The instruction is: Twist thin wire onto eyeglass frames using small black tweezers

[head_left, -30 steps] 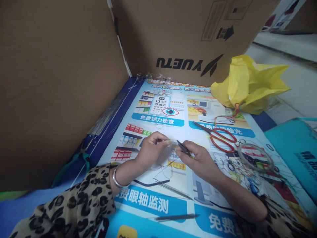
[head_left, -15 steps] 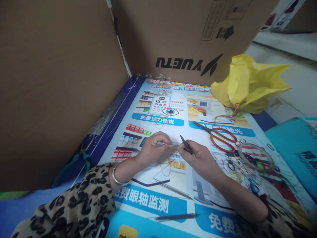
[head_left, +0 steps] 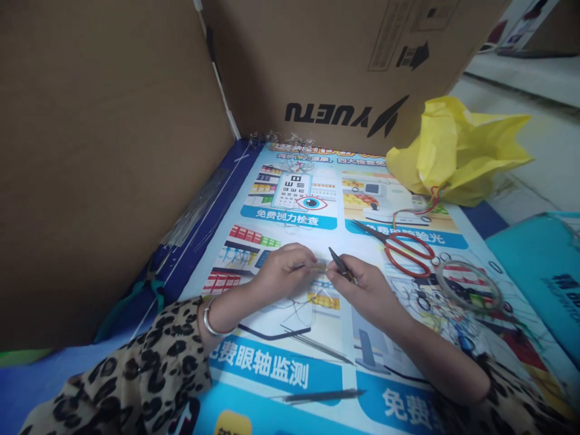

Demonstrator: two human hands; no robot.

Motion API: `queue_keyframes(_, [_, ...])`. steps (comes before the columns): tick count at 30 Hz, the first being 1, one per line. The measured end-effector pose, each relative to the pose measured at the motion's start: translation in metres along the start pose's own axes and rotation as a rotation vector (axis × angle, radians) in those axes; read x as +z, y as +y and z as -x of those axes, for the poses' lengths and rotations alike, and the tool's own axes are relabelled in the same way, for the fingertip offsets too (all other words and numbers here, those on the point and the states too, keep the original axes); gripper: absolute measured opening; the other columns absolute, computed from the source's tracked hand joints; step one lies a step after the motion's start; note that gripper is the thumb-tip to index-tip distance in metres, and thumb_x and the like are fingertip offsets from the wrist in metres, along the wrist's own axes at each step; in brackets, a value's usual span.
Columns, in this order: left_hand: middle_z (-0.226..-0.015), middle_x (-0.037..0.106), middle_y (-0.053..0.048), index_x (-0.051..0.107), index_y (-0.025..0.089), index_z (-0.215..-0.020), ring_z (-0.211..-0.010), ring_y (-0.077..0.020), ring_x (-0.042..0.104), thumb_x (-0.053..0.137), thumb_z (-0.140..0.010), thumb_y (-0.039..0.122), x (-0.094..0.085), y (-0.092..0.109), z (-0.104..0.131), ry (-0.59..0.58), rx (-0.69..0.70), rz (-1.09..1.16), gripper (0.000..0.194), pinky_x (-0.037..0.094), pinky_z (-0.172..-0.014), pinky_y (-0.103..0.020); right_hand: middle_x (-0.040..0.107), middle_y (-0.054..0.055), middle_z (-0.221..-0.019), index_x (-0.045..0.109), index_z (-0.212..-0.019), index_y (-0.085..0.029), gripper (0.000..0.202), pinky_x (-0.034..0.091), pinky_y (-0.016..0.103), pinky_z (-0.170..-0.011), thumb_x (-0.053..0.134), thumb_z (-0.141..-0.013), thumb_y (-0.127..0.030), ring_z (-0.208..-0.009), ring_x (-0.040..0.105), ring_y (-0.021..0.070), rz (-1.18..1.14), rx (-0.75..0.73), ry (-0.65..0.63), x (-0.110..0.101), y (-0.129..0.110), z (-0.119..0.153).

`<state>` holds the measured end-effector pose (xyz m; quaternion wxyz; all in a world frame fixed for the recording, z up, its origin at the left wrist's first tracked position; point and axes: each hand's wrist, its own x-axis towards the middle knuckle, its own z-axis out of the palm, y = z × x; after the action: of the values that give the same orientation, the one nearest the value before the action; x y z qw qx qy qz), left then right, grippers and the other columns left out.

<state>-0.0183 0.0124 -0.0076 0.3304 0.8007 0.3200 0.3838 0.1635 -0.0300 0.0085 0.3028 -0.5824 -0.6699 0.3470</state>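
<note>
My left hand is closed in a pinch on a thin wire that crosses toward my right hand. My right hand is closed around a dark, pointed hand tool, its tip angled up and left; its exact kind is unclear. Its thumb and finger meet the other end of the thin wire. Below the fingers hang fine loops of wire over the printed sheet. Several straight thin rods lie just below my hands, and a dark bundle of rods is closer to me.
Red-handled scissors lie right of my hands, beside a wire coil and tangled strands. A yellow bag and a teal pouch are farther right. Teal-handled pliers rest at left by the cardboard wall.
My left fingers have shifted slightly and a bit more of the thin wire shows between my hands. The hanging wire loops have moved. The right hand is almost still.
</note>
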Motion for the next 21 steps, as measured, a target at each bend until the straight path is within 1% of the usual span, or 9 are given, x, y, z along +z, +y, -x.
queue_keyframes(3, [-0.081,0.065,-0.005,0.057,0.016,-0.066,-0.081,-0.0141,0.058,0.047,-0.069,0.003,0.001,-0.001,0.000,-0.013,0.136,-0.114,0.017,0.045,-0.073,-0.027,0.046,-0.004,-0.059,0.054,-0.071,-0.018,0.019,0.034,0.022,-0.052,0.048,-0.078,-0.035,-0.055,0.041,0.0094,-0.003,-0.013,-0.015,0.001,-0.001,0.000])
queue_keyframes(5, [-0.081,0.065,-0.005,0.056,0.016,-0.066,-0.080,-0.0143,0.058,0.046,-0.069,0.003,0.002,-0.001,0.000,-0.037,0.133,-0.127,0.017,0.045,-0.073,-0.027,0.047,-0.004,-0.058,0.054,-0.072,-0.018,0.019,0.034,0.022,-0.052,0.048,-0.078,-0.035,-0.055,0.042,0.0094,0.002,-0.017,-0.011,0.001,-0.001,0.000])
queue_keyframes(6, [-0.080,0.065,-0.004,0.056,0.016,-0.067,-0.079,-0.0137,0.057,0.046,-0.070,0.004,0.002,-0.001,0.001,-0.047,0.090,-0.112,0.016,0.044,-0.072,-0.026,0.047,-0.004,-0.059,0.054,-0.072,-0.018,0.019,0.034,0.022,-0.052,0.048,-0.078,-0.035,-0.055,0.042,0.0094,0.009,-0.018,-0.003,0.000,-0.001,-0.001])
queue_keyframes(8, [-0.079,0.064,-0.002,0.057,0.017,-0.073,-0.075,-0.0119,0.057,0.047,-0.073,0.007,0.001,-0.001,0.002,-0.059,-0.060,-0.055,0.013,0.044,-0.070,-0.025,0.049,-0.004,-0.059,0.054,-0.072,-0.018,0.018,0.034,0.022,-0.052,0.047,-0.078,-0.034,-0.056,0.043,0.0096,0.026,-0.016,0.018,-0.001,0.000,-0.002])
queue_keyframes(10, [-0.076,0.063,-0.001,0.056,0.017,-0.078,-0.071,-0.0106,0.056,0.050,-0.077,0.016,0.000,0.000,0.002,-0.086,-0.216,0.035,0.006,0.044,-0.066,-0.023,0.048,-0.004,-0.058,0.053,-0.071,-0.019,0.018,0.033,0.022,-0.052,0.047,-0.079,-0.033,-0.055,0.043,0.0097,0.057,-0.014,0.045,-0.003,0.003,-0.003])
queue_keyframes(12, [-0.071,0.062,0.000,0.054,0.017,-0.079,-0.067,-0.0100,0.056,0.051,-0.080,0.025,-0.002,0.002,0.002,-0.124,-0.322,0.163,0.009,0.043,-0.063,-0.022,0.045,-0.004,-0.056,0.051,-0.067,-0.019,0.018,0.032,0.022,-0.051,0.047,-0.079,-0.032,-0.054,0.041,0.0097,0.106,-0.031,0.081,-0.004,0.006,-0.005])
queue_keyframes(16, [-0.064,0.061,0.001,0.046,0.017,-0.080,-0.060,-0.0091,0.057,0.047,-0.084,0.029,-0.003,0.003,0.001,-0.161,-0.430,0.397,0.013,0.043,-0.060,-0.022,0.048,-0.003,-0.062,0.051,-0.068,-0.019,0.010,0.033,0.023,-0.056,0.049,-0.076,-0.025,-0.059,0.044,0.0106,0.227,-0.153,0.132,-0.004,0.013,-0.006])
queue_keyframes(18, [-0.063,0.061,0.001,0.044,0.017,-0.080,-0.057,-0.0087,0.057,0.047,-0.085,0.030,-0.002,0.003,0.001,-0.168,-0.466,0.439,0.014,0.043,-0.057,-0.021,0.051,-0.002,-0.065,0.053,-0.071,-0.019,0.005,0.034,0.023,-0.058,0.050,-0.075,-0.020,-0.062,0.046,0.0112,0.267,-0.208,0.136,-0.003,0.015,-0.007])
queue_keyframes(21, [-0.061,0.061,0.000,0.043,0.017,-0.080,-0.053,-0.0081,0.055,0.047,-0.084,0.031,-0.001,0.002,0.001,-0.188,-0.489,0.465,0.015,0.039,-0.051,-0.019,0.052,-0.001,-0.067,0.054,-0.073,-0.019,0.005,0.035,0.024,-0.060,0.050,-0.073,-0.017,-0.064,0.047,0.0118,0.297,-0.254,0.144,-0.002,0.016,-0.007])
